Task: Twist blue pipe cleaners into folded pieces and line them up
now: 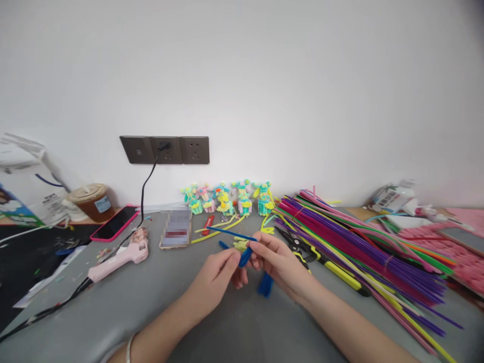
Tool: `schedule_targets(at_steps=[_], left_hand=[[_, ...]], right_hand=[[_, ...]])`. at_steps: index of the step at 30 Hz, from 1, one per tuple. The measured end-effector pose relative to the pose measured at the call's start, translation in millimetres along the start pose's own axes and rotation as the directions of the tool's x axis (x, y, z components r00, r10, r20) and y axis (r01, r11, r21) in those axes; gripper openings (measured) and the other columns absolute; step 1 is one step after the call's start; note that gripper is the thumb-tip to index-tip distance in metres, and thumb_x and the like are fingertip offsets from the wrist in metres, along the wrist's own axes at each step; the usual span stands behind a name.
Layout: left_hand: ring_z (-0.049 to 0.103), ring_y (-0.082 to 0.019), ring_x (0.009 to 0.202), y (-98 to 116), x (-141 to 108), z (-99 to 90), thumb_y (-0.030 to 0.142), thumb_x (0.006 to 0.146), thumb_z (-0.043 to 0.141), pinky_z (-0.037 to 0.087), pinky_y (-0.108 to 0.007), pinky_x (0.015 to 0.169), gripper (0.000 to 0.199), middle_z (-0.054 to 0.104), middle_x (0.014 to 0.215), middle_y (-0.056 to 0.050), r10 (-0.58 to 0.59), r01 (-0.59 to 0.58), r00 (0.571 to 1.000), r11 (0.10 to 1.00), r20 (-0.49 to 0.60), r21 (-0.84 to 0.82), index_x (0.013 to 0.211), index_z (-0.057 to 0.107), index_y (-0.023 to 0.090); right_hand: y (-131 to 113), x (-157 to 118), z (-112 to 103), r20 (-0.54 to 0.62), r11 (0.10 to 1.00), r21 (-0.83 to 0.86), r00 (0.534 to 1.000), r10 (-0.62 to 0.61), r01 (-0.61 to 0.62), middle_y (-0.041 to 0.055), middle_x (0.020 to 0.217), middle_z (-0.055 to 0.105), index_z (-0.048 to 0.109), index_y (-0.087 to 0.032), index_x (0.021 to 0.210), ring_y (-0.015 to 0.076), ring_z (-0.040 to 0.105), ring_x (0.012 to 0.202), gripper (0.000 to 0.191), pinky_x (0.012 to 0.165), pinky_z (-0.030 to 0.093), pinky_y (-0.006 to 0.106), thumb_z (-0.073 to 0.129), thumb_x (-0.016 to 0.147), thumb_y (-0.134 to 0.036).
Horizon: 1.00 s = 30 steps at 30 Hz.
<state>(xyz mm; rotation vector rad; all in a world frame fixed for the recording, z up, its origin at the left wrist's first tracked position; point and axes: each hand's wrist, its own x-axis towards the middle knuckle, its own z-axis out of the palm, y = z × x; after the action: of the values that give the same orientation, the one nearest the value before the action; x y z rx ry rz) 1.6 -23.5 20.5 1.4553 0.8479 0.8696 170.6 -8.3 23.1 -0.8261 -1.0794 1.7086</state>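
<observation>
Between my two hands is a blue pipe cleaner [245, 258], folded into a loop, with one straight end sticking out to the upper left. My left hand [223, 269] pinches the loop from the left between thumb and fingers. From the right, my right hand [274, 259] grips the same pipe cleaner near its bend. Just behind the fingertips lie short yellow-green pieces [240, 244], partly hidden. A small bundle of blue pieces [265, 285] rests on the grey table [234, 333] below my right hand.
Several pastel pipe-cleaner figures [224, 199] stand along the wall. Long coloured pipe cleaners [355, 247] lie at the right, beside black-handled pliers [298, 247] and a yellow-black cutter [342, 276]. At left are a pink glue gun [117, 261], phone [115, 223] and drink cup [93, 201].
</observation>
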Motion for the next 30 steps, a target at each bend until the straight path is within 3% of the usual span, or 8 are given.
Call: schedule_targets(at_steps=[3,6,15,17,20,25,30], left_hand=[[0.056,-0.012,0.057,1.2,1.1,0.9,0.055,0.085,0.056,0.047,-0.024,0.058,0.042,0.063,0.067,-0.004,-0.140,0.148,0.989,0.953,0.050,-0.263,0.083,0.062,0.013],[0.061,-0.011,0.059,3.2,1.0,1.8,0.048,0.082,0.065,0.049,-0.022,0.058,0.037,0.067,0.072,-0.006,-0.235,0.268,0.963,0.865,0.130,-0.425,0.086,0.065,0.011],[0.065,-0.009,0.058,-0.5,0.8,-1.7,0.039,0.074,0.077,0.051,-0.015,0.050,0.030,0.070,0.072,-0.004,-0.387,0.440,0.893,0.644,0.229,-0.626,0.083,0.068,0.012],[0.064,-0.008,0.054,-1.1,0.6,-0.8,0.040,0.072,0.078,0.050,-0.014,0.049,0.031,0.070,0.069,-0.003,-0.393,0.434,0.895,0.659,0.211,-0.614,0.081,0.067,0.012],[0.063,-0.008,0.052,-1.3,0.7,1.3,0.042,0.071,0.077,0.048,-0.015,0.049,0.033,0.071,0.067,-0.003,-0.366,0.379,0.921,0.763,0.133,-0.524,0.078,0.066,0.012],[0.062,-0.009,0.053,-3.1,3.4,1.5,0.045,0.071,0.075,0.044,-0.017,0.049,0.035,0.072,0.068,-0.004,-0.317,0.298,0.948,0.896,-0.003,-0.329,0.074,0.060,0.014],[0.056,-0.008,0.048,-2.9,4.6,1.6,0.047,0.069,0.075,0.040,-0.018,0.047,0.038,0.070,0.061,-0.003,-0.296,0.294,0.955,0.927,0.027,-0.235,0.066,0.055,0.015]], right_hand=[[0.9,0.0,-2.2,-0.003,0.999,-0.039,0.999,-0.036,0.036,-0.0035,0.062,0.058,0.057,-0.017,0.075,0.0076,0.049,0.054,0.033,0.055,0.037,0.020,0.076,0.074,-0.044],[2.4,0.2,-3.7,0.018,0.999,-0.036,0.999,-0.034,0.035,-0.0032,0.064,0.057,0.060,-0.016,0.078,0.0082,0.050,0.057,0.031,0.056,0.039,0.021,0.076,0.075,-0.042],[-4.7,-4.7,1.2,0.080,0.998,0.038,0.995,0.054,-0.057,-0.0017,0.071,0.060,0.064,-0.018,0.085,0.0099,0.054,0.062,0.031,0.060,0.040,0.023,0.079,0.071,-0.041],[-4.7,-4.3,0.0,0.098,0.999,0.002,0.994,0.045,-0.046,-0.0012,0.071,0.061,0.065,-0.018,0.087,0.0106,0.055,0.063,0.030,0.062,0.041,0.023,0.078,0.072,-0.041],[-3.0,-2.4,-3.5,0.082,0.996,-0.089,0.997,-0.009,0.016,-0.0012,0.071,0.061,0.064,-0.019,0.088,0.0115,0.056,0.064,0.029,0.063,0.042,0.024,0.075,0.075,-0.043],[1.1,1.0,-6.0,-0.017,0.979,-0.187,0.996,-0.087,0.082,-0.0014,0.070,0.060,0.065,-0.019,0.087,0.0127,0.057,0.064,0.030,0.062,0.044,0.025,0.074,0.076,-0.046],[1.0,3.2,-6.1,-0.088,0.974,-0.206,0.990,-0.113,0.093,0.0021,0.077,0.065,0.066,-0.018,0.085,0.0132,0.058,0.064,0.035,0.059,0.047,0.025,0.070,0.077,-0.052]])
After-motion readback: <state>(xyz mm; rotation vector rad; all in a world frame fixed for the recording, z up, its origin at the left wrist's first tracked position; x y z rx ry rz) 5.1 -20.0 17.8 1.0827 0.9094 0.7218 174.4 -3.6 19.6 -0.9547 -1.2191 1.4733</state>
